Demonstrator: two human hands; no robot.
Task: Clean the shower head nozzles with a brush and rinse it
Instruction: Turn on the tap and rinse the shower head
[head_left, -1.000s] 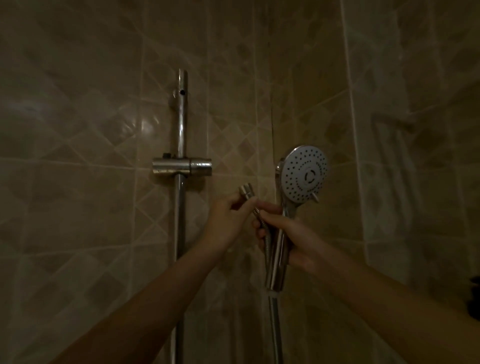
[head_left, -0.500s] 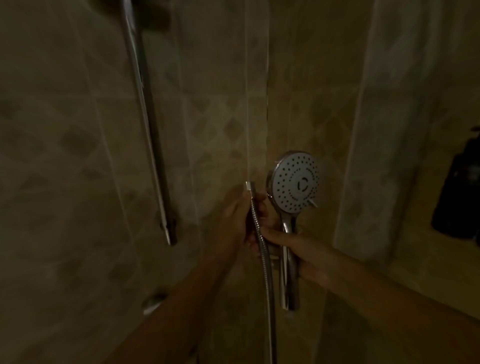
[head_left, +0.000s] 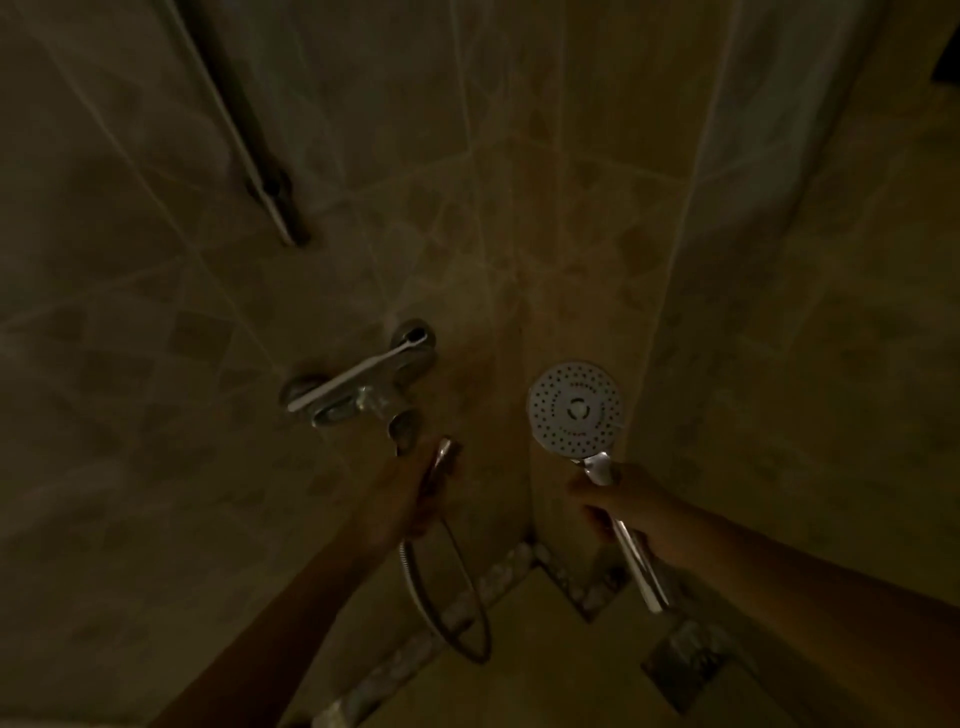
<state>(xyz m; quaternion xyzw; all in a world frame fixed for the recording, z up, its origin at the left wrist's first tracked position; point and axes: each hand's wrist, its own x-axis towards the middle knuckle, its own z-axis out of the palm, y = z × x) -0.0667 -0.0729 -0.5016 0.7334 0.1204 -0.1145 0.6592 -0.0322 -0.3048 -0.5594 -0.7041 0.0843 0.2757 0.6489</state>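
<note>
Here the right grip (head_left: 618, 501) clasps the shower head (head_left: 575, 408) by its handle, nozzles facing the person, while the left grip (head_left: 410, 493) holds the hose end (head_left: 445, 454) beside the tap (head_left: 363, 384), seemingly for rinsing.

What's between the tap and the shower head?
Head view: only bare wall tile lies between the tap and the shower head.

Dim light falls on beige tiled walls (head_left: 571, 130) meeting in a shower corner, a chrome slide rail (head_left: 265, 182) and mixer tap (head_left: 358, 387) mounted left, above a pebble-bordered floor (head_left: 545, 675).
</note>
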